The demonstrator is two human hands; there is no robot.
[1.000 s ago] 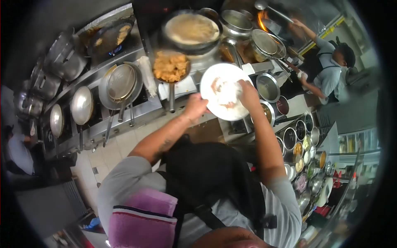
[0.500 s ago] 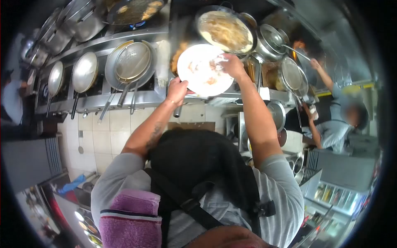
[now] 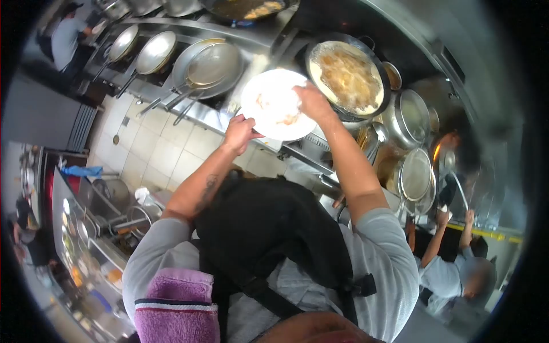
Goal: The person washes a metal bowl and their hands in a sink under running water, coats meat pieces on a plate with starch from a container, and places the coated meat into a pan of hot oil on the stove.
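My left hand [image 3: 240, 135] grips the near left rim of a white round plate [image 3: 269, 128], thumb on top. Pale, floury-looking food pieces [image 3: 287, 119] lie on the plate, partly washed out by glare. My right hand [image 3: 313, 104] reaches over the plate's right side, its fingers down at the food. Glare and blur hide the fingertips, so I cannot tell what they hold. Just beyond the right hand, a large dark wok [image 3: 350, 112] holds bubbling, foaming oil with food frying [image 3: 349, 74].
Several pans [image 3: 157, 52] and a strainer [image 3: 214, 64] rest on the stove at left. Another pan [image 3: 251, 8] with frying food is at the back. Pots and a strainer [image 3: 416, 174] stand at right. A co-worker [image 3: 449, 277] holds a long handle near a flame.
My view has turned, so the stove now runs diagonally and the frying wok appears lower and further right. The left hand keeps its grip on the plate; the right hand stays over the food.
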